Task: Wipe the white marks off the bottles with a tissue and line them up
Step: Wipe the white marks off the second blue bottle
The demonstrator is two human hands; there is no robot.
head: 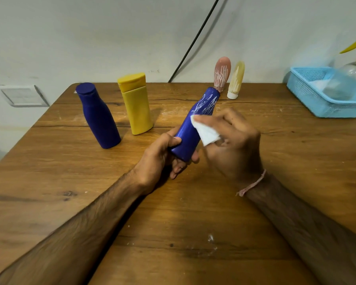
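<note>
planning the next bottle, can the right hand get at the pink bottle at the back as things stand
Probably yes, though busy: the right hand pinches the tissue against the held blue bottle, whose neck overlaps the pink bottle; nothing else blocks it.

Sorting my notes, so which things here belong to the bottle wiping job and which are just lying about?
Job: marked blue bottle, tissue, dark blue bottle, yellow bottle, pink bottle, cream bottle.
Lying about: blue basket, black cable, wall plate.

Glossy blue plastic bottle (188, 132); soft white tissue (206, 131); grainy, scuffed wooden table (193, 223); perforated plastic basket (308, 95).
</note>
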